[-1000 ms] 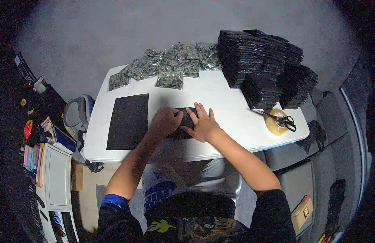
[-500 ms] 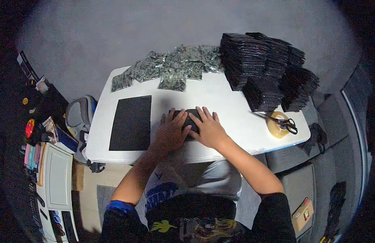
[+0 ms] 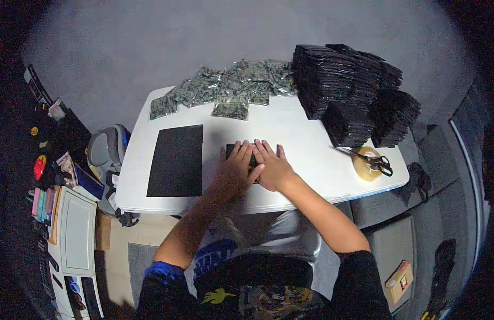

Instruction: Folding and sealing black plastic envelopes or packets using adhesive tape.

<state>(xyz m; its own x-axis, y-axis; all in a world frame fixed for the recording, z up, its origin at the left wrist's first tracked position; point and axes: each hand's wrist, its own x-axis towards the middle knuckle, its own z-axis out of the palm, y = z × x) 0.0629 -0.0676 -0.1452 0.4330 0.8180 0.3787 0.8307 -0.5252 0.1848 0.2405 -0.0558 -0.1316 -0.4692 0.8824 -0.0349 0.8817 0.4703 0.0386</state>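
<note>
Pouch pressed flat under both palms

Pouch, small and black, lies on the white table near its front edge, almost hidden by the hands. A second ago the left hand was bunched at the pouch's left end and the right hand lay angled across it; now both are spread open, fingers straight and side by side, palms down on it, gripping nothing. That reads as a move from fiddling with the pouch to flattening it. Just left lies a black sheet. Along the far edge sits a heap of clear packets, and at far right tall stacks of black pouches. A tape roll with scissors rests at the right end.
</note>
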